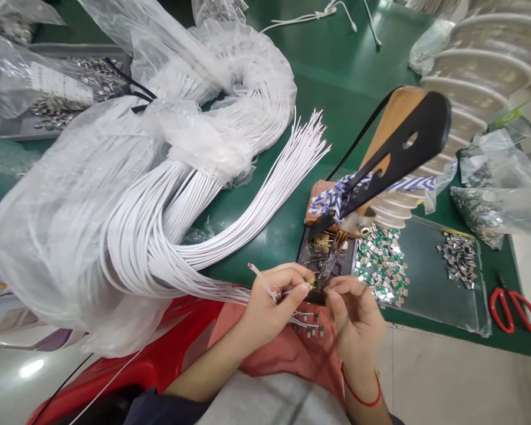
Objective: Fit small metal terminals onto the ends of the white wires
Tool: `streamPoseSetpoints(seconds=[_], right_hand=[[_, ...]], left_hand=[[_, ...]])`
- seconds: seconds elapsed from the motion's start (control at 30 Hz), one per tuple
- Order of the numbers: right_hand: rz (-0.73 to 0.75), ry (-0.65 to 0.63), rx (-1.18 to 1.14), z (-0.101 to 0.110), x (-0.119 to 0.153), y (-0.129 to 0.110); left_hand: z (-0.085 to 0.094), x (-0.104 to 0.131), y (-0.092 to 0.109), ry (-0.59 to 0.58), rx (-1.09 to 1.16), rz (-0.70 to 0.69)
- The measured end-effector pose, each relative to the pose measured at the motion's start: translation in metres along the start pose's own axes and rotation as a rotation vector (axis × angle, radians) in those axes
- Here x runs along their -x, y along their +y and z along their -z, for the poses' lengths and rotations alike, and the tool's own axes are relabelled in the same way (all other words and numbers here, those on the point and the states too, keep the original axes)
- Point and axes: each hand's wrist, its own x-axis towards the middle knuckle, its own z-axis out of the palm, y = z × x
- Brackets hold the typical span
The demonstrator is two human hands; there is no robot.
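My left hand (274, 304) is closed around a white cable (259, 275), whose reddish stripped end sticks up between the fingers. Its thumb and index finger pinch together over the dark work tray (305, 260). Close beside it, my right hand (354, 319) has thumb and fingertips pressed together; whatever they hold is too small to make out. Below the hands, several cable ends with small green-and-silver connectors (312, 324) hang over the salmon cloth on my lap. A long bundle of white cables (248, 227) lies to the left, with tips fanned out.
A shallow tray (425, 277) holds loose green-and-silver connectors (383, 265) and metal shells (458, 260). Behind the hands stands a black-and-tan holder (396, 150) tied with striped cloth, beside a ribbed hose (478, 71). Red-handled scissors (513, 310) lie right. Plastic-wrapped cables (71, 224) fill the left.
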Motion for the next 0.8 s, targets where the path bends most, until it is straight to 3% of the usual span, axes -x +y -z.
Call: streamPoseSetpoints(seconds=[0.27, 0.53, 0.8], right_hand=[[-0.031, -0.078, -0.001, 0.003, 0.001, -0.002], [-0.023, -0.034, -0.045, -0.008, -0.003, -0.003], [0.019, -0.005, -0.065, -0.006, -0.005, -0.006]], left_hand=[[0.002, 0.005, 0.000, 0.018, -0.076, -0.006], [-0.002, 0.000, 0.000, 0.035, -0.071, -0.005], [-0.004, 0.000, -0.002, 0.031, -0.006, -0.007]])
